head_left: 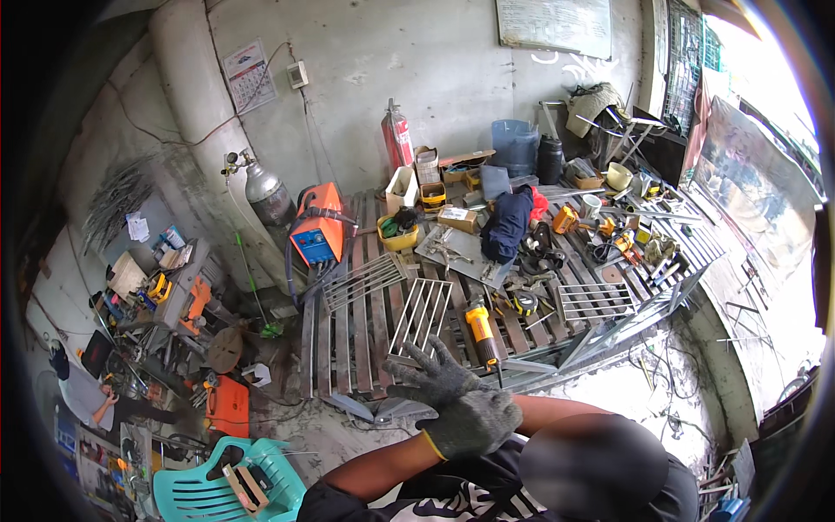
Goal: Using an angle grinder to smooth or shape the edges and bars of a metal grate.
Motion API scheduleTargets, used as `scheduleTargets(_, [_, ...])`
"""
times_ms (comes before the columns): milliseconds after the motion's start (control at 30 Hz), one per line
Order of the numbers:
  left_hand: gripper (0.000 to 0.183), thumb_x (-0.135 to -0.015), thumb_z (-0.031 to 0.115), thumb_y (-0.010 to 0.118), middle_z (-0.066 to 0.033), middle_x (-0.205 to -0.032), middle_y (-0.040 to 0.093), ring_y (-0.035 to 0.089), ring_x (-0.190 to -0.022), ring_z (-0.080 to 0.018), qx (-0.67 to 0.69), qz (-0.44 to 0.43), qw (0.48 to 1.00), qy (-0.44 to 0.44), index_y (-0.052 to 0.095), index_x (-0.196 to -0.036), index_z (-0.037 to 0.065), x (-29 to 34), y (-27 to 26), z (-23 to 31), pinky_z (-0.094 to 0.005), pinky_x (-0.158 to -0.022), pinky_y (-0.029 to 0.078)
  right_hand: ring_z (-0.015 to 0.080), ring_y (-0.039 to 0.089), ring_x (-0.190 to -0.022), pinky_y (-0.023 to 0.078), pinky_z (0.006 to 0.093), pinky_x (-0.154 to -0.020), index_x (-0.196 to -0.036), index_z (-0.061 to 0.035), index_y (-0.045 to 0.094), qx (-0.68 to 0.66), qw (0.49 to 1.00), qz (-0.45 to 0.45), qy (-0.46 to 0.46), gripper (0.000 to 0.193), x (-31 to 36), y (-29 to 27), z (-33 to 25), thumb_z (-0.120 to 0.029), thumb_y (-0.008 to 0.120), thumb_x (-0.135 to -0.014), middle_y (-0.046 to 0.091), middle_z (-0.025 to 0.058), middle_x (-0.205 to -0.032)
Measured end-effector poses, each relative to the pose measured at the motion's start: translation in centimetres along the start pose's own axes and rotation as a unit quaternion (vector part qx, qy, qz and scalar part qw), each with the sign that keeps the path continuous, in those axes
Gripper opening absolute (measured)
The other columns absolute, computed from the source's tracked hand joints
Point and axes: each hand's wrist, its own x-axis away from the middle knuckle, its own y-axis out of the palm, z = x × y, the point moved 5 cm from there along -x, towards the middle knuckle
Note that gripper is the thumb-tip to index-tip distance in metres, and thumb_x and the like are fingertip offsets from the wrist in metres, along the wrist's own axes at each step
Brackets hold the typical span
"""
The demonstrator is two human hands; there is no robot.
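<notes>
Both my hands wear dark grey knit work gloves and are crossed in front of my body. My left hand (475,424), its cuff edged in yellow, is closed round the wrist part of the glove on the other hand. Stretched out past it, my right hand (435,376) holds nothing and has its fingers spread. Just beyond them on the slatted metal bench (358,348) lie a yellow angle grinder (481,332) and a welded metal grille (420,318). The fingertips of my left hand are partly hidden.
An orange welding machine (318,228) stands at the bench's left, near a gas cylinder (269,193). Tools and a dark cloth (507,224) clutter the bench. A turquoise plastic chair (196,489) is at lower left; another person (87,398) is farther left.
</notes>
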Motion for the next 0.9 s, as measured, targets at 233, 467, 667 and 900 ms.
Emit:
scheduleTargets(233, [0.105, -0.087, 0.076, 0.088, -0.0194, -0.158, 0.063, 0.055, -0.156, -0.0436, -0.078, -0.097, 0.984, -0.127, 0.062, -0.162, 0.007, 2.4, -6.3, -5.5, -0.0670, -0.139, 0.033, 0.0379, 0.042, -0.167, 0.032, 0.0730, -0.135, -0.166, -0.0367, 0.064, -0.118, 0.962, -0.247, -0.009, 0.060, 4.5, 4.6, -0.3, -0.042, 0.071, -0.106, 0.048, 0.0036, -0.180])
scheduleTargets(467, [0.090, -0.086, 0.055, 0.087, -0.0184, -0.132, 0.071, 0.071, -0.121, -0.0377, -0.125, -0.205, 0.963, -0.122, 0.064, -0.156, 0.003, 4.1, -0.4, -5.1, -0.0589, -0.115, 0.047, 0.0375, 0.051, -0.152, 0.039, 0.0694, -0.125, -0.154, -0.0331, 0.069, -0.153, 0.935, -0.319, -0.025, 0.048, 5.4, 6.1, -2.5, -0.041, 0.071, -0.106, 0.057, 0.0052, -0.166])
scheduleTargets(667, [0.049, -0.094, 0.036, 0.075, -0.0136, -0.114, 0.072, 0.073, -0.108, -0.0341, -0.153, -0.180, 0.962, -0.134, 0.076, -0.134, 0.007, 3.5, 0.5, -3.8, -0.0532, -0.100, 0.051, 0.0371, 0.058, -0.140, 0.045, 0.0664, -0.116, -0.143, -0.0300, 0.074, -0.152, 0.939, -0.309, -0.019, 0.039, 6.2, 5.2, -2.5, -0.041, 0.070, -0.106, 0.064, 0.0065, -0.154])
scheduleTargets(900, [0.037, -0.098, 0.029, 0.069, -0.0145, -0.112, 0.073, 0.071, -0.105, -0.0344, -0.127, -0.091, 0.979, -0.131, 0.079, -0.126, 0.006, 2.0, 0.7, -3.4, -0.0558, -0.106, 0.052, 0.0367, 0.067, -0.125, 0.053, 0.0628, -0.106, -0.131, -0.0263, 0.079, -0.148, 0.942, -0.300, -0.007, 0.030, 6.6, 4.0, -1.5, -0.040, 0.069, -0.106, 0.072, 0.0080, -0.140])
